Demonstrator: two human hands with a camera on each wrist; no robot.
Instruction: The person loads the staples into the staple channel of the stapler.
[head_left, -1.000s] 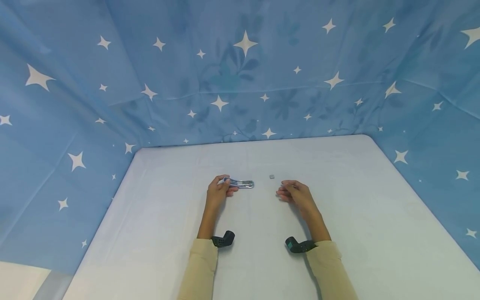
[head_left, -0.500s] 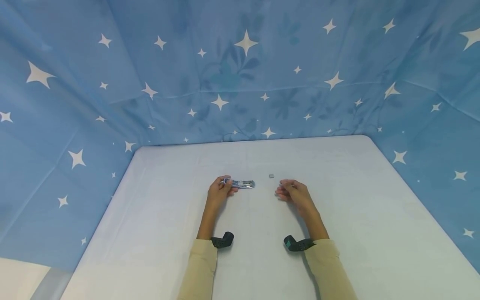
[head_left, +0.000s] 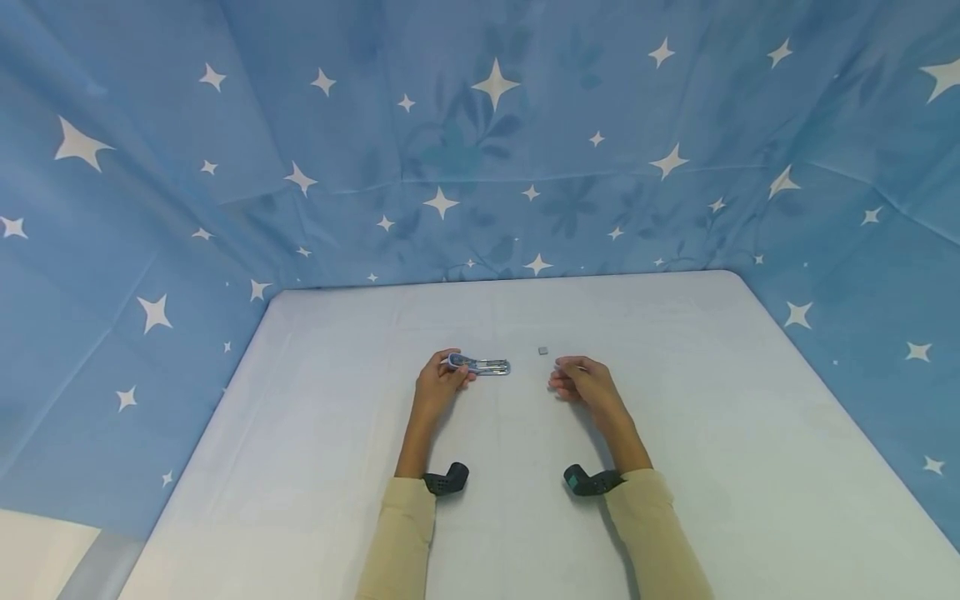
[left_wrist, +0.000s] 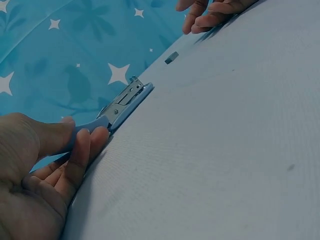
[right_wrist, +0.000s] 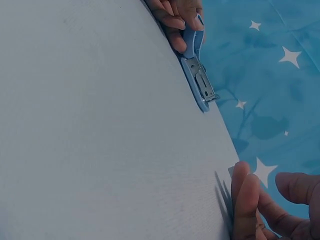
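Note:
My left hand (head_left: pixel 438 382) grips a blue stapler (head_left: pixel 491 367) by its handle end, thumb on one side and fingers on the other. The stapler's metal magazine (left_wrist: pixel 122 102) is exposed, its base pointing right along the white table. A small grey block, which looks like a strip of staples (head_left: pixel 543 351), lies on the table between the stapler and my right hand. My right hand (head_left: pixel 591 387) hovers just beside this block, fingers loosely bent and thumb apart from them in the right wrist view, with nothing held. There its fingers (right_wrist: pixel 245 205) mostly hide the grey block.
The white table (head_left: pixel 495 533) spreads out around both hands. Blue star-patterned cloth (head_left: pixel 465 167) rises along the table's back and sides. Each wrist wears a black camera mount, the left one (head_left: pixel 447 479) and the right one (head_left: pixel 591 481).
My right hand has drifted slightly left, closer to the grey block. The left hand keeps its hold on the stapler, almost still.

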